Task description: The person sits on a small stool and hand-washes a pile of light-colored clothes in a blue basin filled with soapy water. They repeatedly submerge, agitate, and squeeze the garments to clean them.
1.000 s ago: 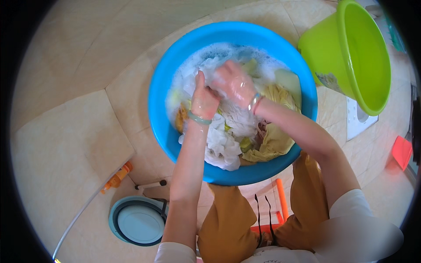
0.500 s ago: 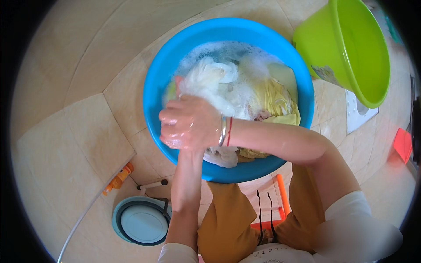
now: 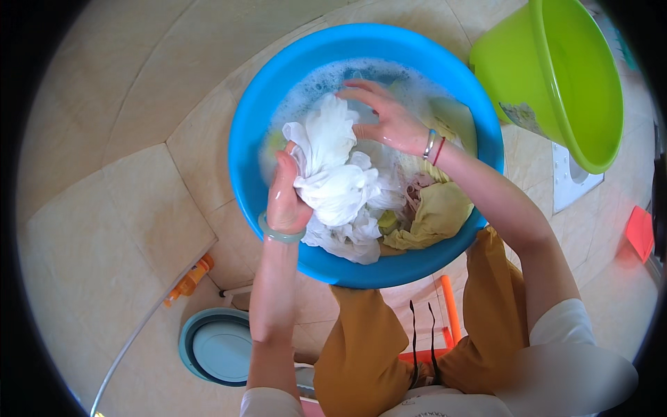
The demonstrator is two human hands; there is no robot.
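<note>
A wet white cloth (image 3: 340, 182) is bunched above soapy water in a large blue basin (image 3: 244, 149). My left hand (image 3: 286, 198), with a pale green bangle at its wrist, holds the cloth's left side. Its thumb shows, while its other fingers are hidden beneath the fabric. Over the far right part of the cloth, my right hand (image 3: 392, 126) is open with fingers spread, thumb close to the fabric. Whether that thumb touches, I cannot tell. Yellow cloth (image 3: 441, 215) lies bunched on the right inside the basin, beside a small pinkish piece (image 3: 415, 191).
A tilted lime green bucket (image 3: 511, 76) stands at the far right, near a white floor fixture (image 3: 571, 177). A grey-blue folding basin (image 3: 221, 347) and an orange bottle (image 3: 189, 280) lie at left. An orange bar (image 3: 450, 306) shows between my knees.
My right hand has come off my left hand, moved away to the upper right and spread its fingers. My left palm has turned into view, and the white cloth sits in a looser, larger bunch.
</note>
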